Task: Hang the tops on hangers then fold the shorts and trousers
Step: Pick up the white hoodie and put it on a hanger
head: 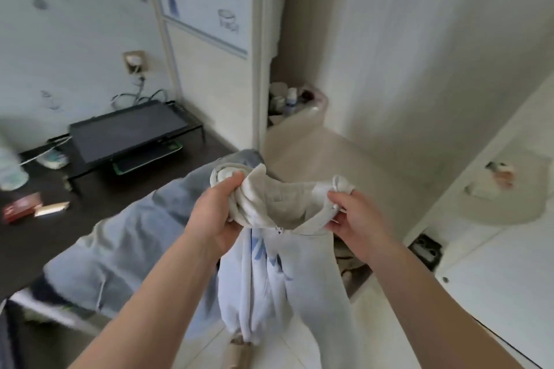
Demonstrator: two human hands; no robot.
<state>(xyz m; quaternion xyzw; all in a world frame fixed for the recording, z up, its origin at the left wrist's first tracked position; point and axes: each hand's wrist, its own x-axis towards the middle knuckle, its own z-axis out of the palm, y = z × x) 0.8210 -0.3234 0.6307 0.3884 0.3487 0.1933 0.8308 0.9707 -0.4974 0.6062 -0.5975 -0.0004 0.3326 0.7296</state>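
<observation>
I hold up a pale grey hooded top with blue lettering on its front; it hangs down towards the floor. My left hand grips a bunch of its hood and shoulder fabric on the left. My right hand pinches the collar edge on the right. Light blue jeans lie spread over the dark table behind my left arm. No hanger shows in the view.
The dark table carries a black laptop stand, a red box and cables. A white wardrobe stands behind. White drawers with a round mat lie to the right. Pale floor runs between them.
</observation>
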